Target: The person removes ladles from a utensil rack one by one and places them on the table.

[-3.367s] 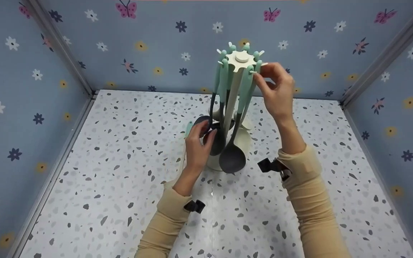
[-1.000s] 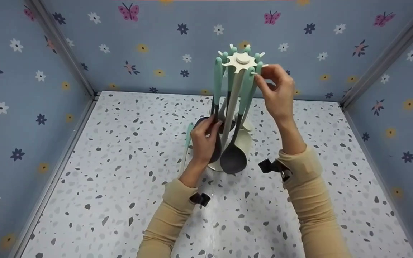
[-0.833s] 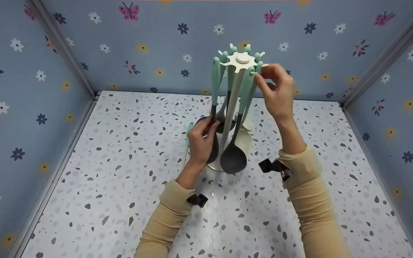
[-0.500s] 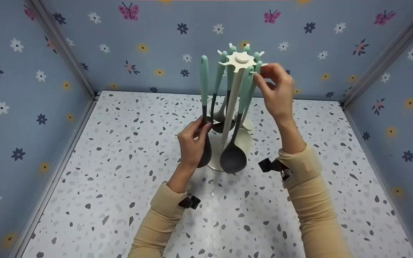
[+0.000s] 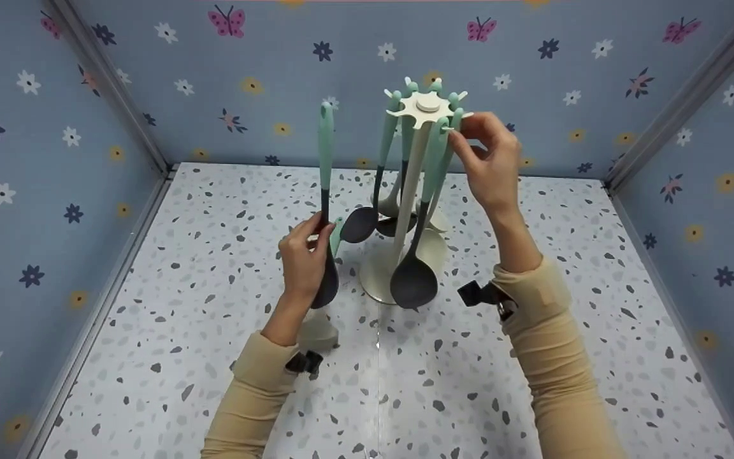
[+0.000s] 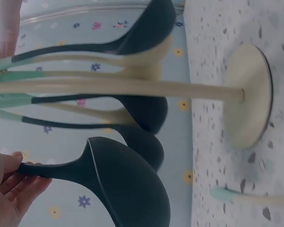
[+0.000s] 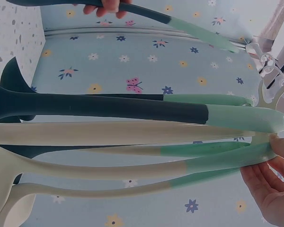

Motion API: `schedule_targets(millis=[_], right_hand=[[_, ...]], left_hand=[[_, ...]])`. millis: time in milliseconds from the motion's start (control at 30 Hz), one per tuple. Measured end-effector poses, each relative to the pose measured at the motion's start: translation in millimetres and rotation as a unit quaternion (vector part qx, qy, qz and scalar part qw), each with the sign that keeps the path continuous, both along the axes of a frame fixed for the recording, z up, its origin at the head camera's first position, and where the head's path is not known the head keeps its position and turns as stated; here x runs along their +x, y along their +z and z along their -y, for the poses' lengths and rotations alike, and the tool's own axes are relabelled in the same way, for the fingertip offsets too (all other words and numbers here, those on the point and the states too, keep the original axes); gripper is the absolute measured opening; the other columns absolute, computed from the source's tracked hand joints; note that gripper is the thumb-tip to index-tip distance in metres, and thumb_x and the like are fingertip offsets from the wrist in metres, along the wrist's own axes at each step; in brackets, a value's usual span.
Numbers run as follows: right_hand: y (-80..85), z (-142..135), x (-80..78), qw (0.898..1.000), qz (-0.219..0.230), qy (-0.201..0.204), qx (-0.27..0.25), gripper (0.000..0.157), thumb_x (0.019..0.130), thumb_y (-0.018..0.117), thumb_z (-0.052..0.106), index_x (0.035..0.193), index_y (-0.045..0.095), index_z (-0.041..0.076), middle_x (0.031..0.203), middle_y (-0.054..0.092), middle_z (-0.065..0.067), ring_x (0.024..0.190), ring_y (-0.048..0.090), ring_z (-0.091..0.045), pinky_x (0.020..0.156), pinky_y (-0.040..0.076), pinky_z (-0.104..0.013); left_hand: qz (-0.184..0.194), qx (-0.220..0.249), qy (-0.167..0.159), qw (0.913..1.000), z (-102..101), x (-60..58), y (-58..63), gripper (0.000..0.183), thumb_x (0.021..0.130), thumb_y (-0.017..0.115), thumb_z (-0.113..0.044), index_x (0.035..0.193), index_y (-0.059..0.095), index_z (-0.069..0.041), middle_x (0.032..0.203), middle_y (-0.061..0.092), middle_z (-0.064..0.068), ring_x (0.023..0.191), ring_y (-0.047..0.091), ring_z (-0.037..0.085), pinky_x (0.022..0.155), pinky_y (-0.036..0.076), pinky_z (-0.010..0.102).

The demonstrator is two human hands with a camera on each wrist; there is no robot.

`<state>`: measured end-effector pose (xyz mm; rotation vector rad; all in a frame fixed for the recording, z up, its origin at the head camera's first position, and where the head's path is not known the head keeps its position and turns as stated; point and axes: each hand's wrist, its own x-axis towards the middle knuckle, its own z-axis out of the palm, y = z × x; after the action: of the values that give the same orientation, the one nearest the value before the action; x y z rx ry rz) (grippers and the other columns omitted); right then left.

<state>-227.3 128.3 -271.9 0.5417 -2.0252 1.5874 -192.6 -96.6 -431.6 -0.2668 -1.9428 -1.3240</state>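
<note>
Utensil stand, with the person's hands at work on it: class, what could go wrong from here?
1. The left hand pinches the dark utensil by its thin neck, so the long mint handle above might twist or tip.
2. If swung back, its head could knock the nearest hanging utensil.
3. The right hand grips a cream utensil high on the utensil stand; a sideways pull might topple it.

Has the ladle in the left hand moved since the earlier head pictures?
Yes. In the head view, the ladle has moved left, away from the stand: it hung there at first, and now the left hand holds it clear.
</note>
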Motion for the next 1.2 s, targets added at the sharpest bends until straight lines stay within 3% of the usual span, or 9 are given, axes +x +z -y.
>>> schedule_targets(millis=[300, 667, 967, 1200], right_hand=[[-0.1, -0.1, 0.7, 1.000, 0.001, 0.000, -0.007, 0.012, 0.083, 0.059, 0.000, 0.093, 0.057, -0.007, 0.088, 0.059, -0.012, 0.083, 0.058, -0.020, 0.075, 0.050, -0.030], [0.2, 0.5, 1.2, 1.000, 0.008, -0.006, 0.002, 0.013, 0.083, 0.059, 0.001, 0.094, 0.057, -0.006, 0.090, 0.059, -0.013, 0.084, 0.058, -0.020, 0.076, 0.049, -0.029], [-0.7, 0.2, 1.1, 1.000, -0.012, -0.007, 0.012, 0.014, 0.083, 0.059, 0.001, 0.094, 0.057, -0.008, 0.089, 0.059, -0.013, 0.083, 0.058, -0.020, 0.076, 0.050, -0.030], [-0.8, 0.2, 1.2, 1.000, -0.007, -0.008, 0.014, 0.015, 0.084, 0.059, 0.002, 0.095, 0.057, -0.007, 0.090, 0.059, -0.013, 0.084, 0.058, -0.019, 0.077, 0.049, -0.030]], left_hand=[[0.073, -0.046, 0.038, 0.9955, 28.9, -5.5, -18.5, 0.019, 0.082, 0.062, -0.002, 0.098, 0.064, 0.007, 0.083, 0.064, 0.014, 0.073, 0.061, 0.019, 0.057, 0.052, 0.029], [0.176, -0.100, 0.066, 0.9771, 52.1, -10.8, -43.0, 0.018, 0.082, 0.061, 0.000, 0.097, 0.063, 0.008, 0.082, 0.064, 0.017, 0.071, 0.060, 0.022, 0.059, 0.050, 0.032], [0.256, -0.129, 0.068, 0.9557, 62.4, -13.9, -61.4, 0.014, 0.080, 0.061, 0.003, 0.093, 0.064, 0.010, 0.081, 0.064, 0.021, 0.069, 0.061, 0.027, 0.059, 0.048, 0.038], [0.322, -0.166, 0.072, 0.9292, 67.1, -17.9, -75.2, 0.009, 0.080, 0.061, 0.003, 0.085, 0.066, 0.009, 0.077, 0.064, 0.021, 0.068, 0.061, 0.028, 0.060, 0.047, 0.040]])
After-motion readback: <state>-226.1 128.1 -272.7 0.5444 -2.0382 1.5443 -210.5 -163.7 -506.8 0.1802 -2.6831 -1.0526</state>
